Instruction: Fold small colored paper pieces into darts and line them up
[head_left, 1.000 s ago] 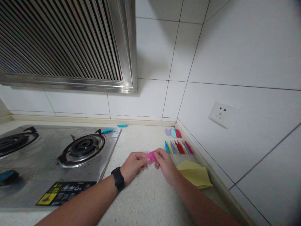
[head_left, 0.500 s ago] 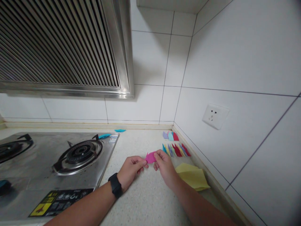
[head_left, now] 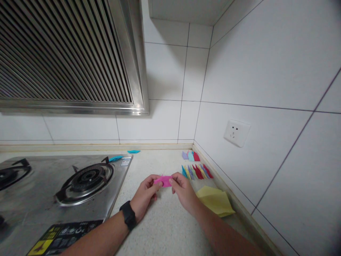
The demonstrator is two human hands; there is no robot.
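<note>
Between my two hands, just above the counter, is a pink piece of folded paper [head_left: 166, 181]. My left hand [head_left: 147, 191] wears a black watch at the wrist and pinches the paper's left end between thumb and fingers. On the other end, my right hand [head_left: 183, 188] is closed with its thumb on the near face. Beyond my right hand lies a row of small folded papers [head_left: 197, 171] in blue, yellow, purple and red. A shorter group of folded papers [head_left: 190, 156] sits behind that row. Yellow paper sheets [head_left: 216, 201] lie beside my right forearm, which partly covers them.
A steel gas stove [head_left: 87, 177] takes up the left side, under a range hood [head_left: 71, 57]. Two blue folded papers lie at the back, one [head_left: 133, 152] on the counter, another [head_left: 115, 158] on the stove's edge. A tiled wall with a socket [head_left: 237, 133] bounds the right.
The pink paper has turned from a broad, upright shape to a flatter, longer strip. My left fingers have moved further onto it, and the camera view has shifted slightly.
</note>
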